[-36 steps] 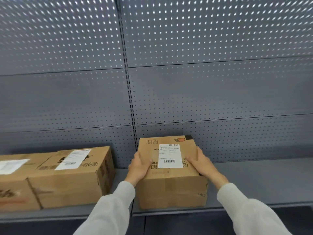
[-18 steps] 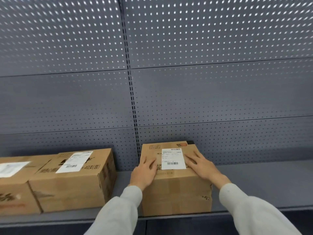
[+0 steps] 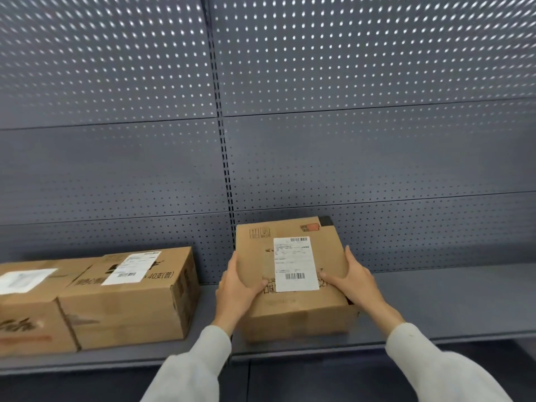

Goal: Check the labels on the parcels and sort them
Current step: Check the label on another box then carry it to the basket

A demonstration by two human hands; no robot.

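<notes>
- A cardboard parcel (image 3: 293,285) is sitting on the grey shelf (image 3: 435,300), its top face tilting toward the camera, just right of the slotted upright in the perforated back panel (image 3: 348,155).
- A white label (image 3: 295,264) with a barcode near its lower edge is lying on that top face — its small print is not readable.
- The left hand (image 3: 236,291) is gripping the parcel's left edge, thumb lying on top beside the label, fingers wrapping the side.
- The right hand (image 3: 352,282) is gripping the right edge the same way — thumb reaching in toward the label's lower corner.
- Two more labelled boxes are resting to the left on the shelf: a long carton (image 3: 133,297) and, touching it, an end box (image 3: 29,309) at the frame's edge.
- Pale sleeves (image 3: 191,369) are covering both forearms.
</notes>
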